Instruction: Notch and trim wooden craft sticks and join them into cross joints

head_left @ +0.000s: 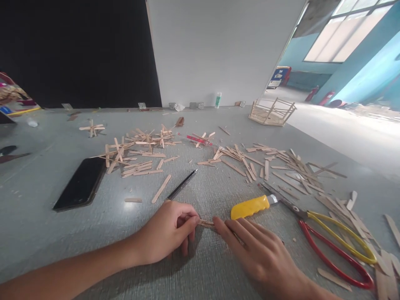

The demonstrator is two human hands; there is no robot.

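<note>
My left hand (167,231) pinches one end of a thin wooden craft stick (206,223) lying on the grey table (37,216). My right hand (259,254) rests flat on the table with its fingertips pressing the stick's other end; most of the stick is hidden under the fingers. A yellow utility knife (250,206) lies just beyond my right hand. A black pencil (182,184) lies just beyond my left hand.
Scissors with red and yellow handles (337,246) lie to the right. Piles of wooden sticks (140,154) (281,166) spread across the middle. A black phone (80,183) lies left. A stick-built frame (271,111) and a glue bottle (218,100) stand at the back.
</note>
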